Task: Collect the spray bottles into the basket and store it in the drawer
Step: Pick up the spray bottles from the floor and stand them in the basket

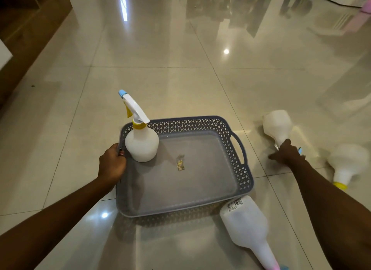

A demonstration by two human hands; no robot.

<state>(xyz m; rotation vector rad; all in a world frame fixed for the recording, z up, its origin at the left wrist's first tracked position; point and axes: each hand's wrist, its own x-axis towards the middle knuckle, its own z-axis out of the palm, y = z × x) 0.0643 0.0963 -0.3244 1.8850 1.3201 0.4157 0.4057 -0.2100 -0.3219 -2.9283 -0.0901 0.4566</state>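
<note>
A grey perforated basket (239, 149) sits on the tiled floor. One white spray bottle with a yellow collar (141, 142) stands upright in its far left corner. My left hand (112, 164) grips the basket's left rim. My right hand (287, 152) closes around the neck of a white bottle (276, 125) lying on the floor right of the basket. Another white bottle with a yellow collar (348, 163) lies further right. A third lying bottle (248, 225) with a pink head rests against the basket's near right corner.
A small sticker (180, 163) lies on the basket's bottom. Wooden furniture (22, 34) runs along the far left. The glossy floor tiles (170, 54) stretch ahead, and a pink and white object (359, 14) shows at the top right.
</note>
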